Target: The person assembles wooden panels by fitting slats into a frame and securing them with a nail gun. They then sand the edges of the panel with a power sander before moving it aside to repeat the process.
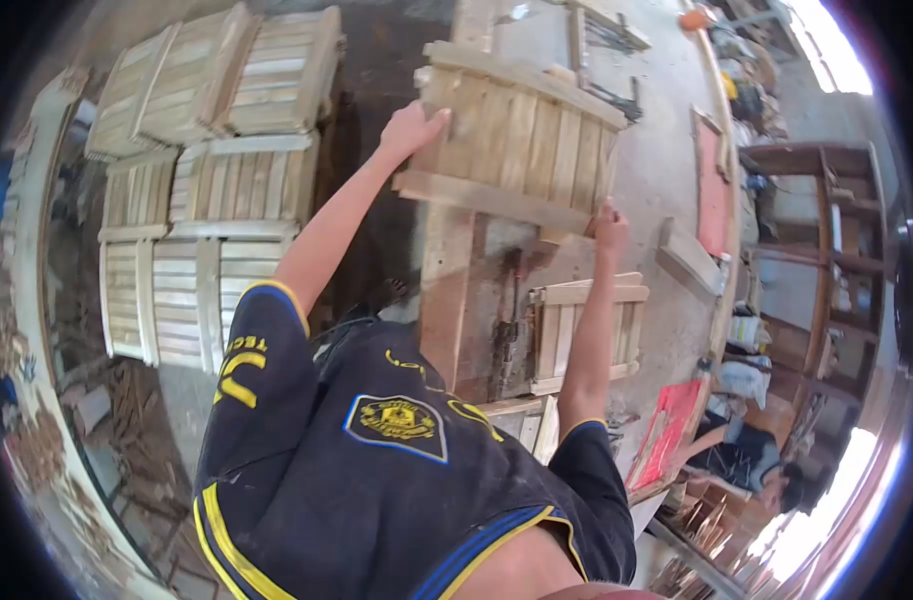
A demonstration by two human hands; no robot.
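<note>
A person in a dark blue short-sleeved shirt with yellow trim leans over a long, dusty grey worktop (pixel 666 170), seen from above. Both bare hands hold a pale slatted wooden crate panel (pixel 521 140) that lies on the worktop. The left hand (pixel 411 128) presses flat on the panel's left edge, fingers spread over the wood; the right hand (pixel 608 228) closes its grip around the panel's lower right corner. The panel looks fully assembled, its slats set side by side under two cross battens. Nearer the body, smaller slatted wooden pieces (pixel 586 335) sit on the worktop, seemingly still to be handled. To the left, stacked finished pale wooden crates (pixel 216 150) fill the floor, suggesting much work is already done.
</note>
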